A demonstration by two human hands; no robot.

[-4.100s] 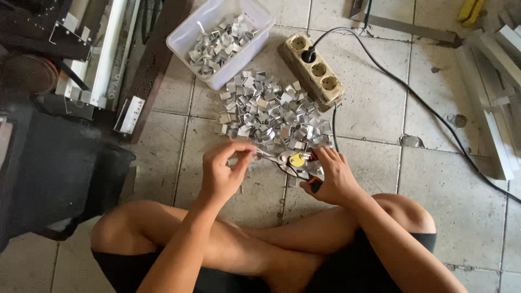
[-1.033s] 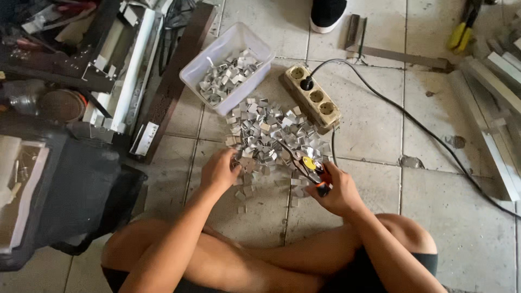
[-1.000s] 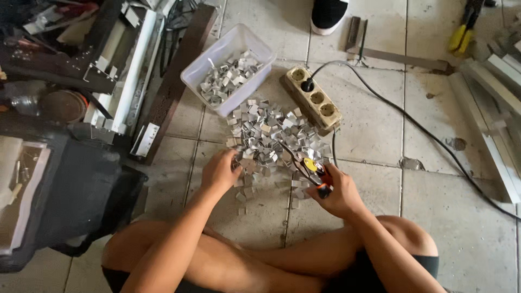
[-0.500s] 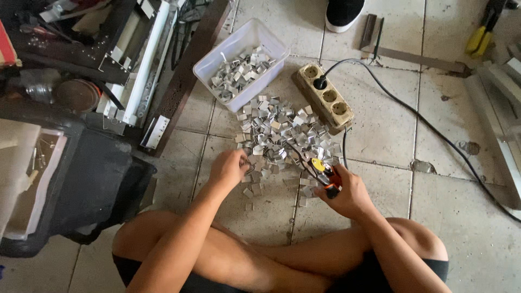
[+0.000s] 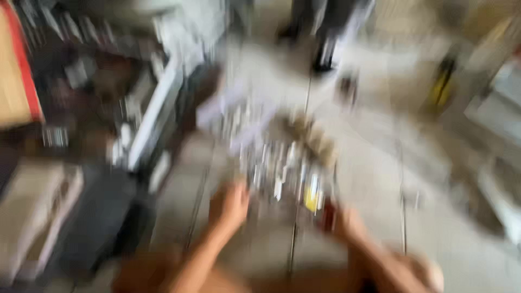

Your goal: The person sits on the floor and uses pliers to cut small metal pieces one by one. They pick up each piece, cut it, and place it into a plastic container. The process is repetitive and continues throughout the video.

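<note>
The left hand (image 5: 230, 206) rests at the near edge of a pile of small metal pieces (image 5: 277, 163) on the tiled floor (image 5: 374, 179); its grip is lost in blur. The right hand (image 5: 342, 220) holds a red-and-yellow tool (image 5: 315, 198) beside the pile.

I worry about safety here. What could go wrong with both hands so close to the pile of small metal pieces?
The left hand reaches into the metal pieces; their edges might cut bare fingers. The right hand seems to grip a yellow-handled tool, which could pinch. The picture is strongly blurred, so the head is probably moving and aim may suffer.
</note>
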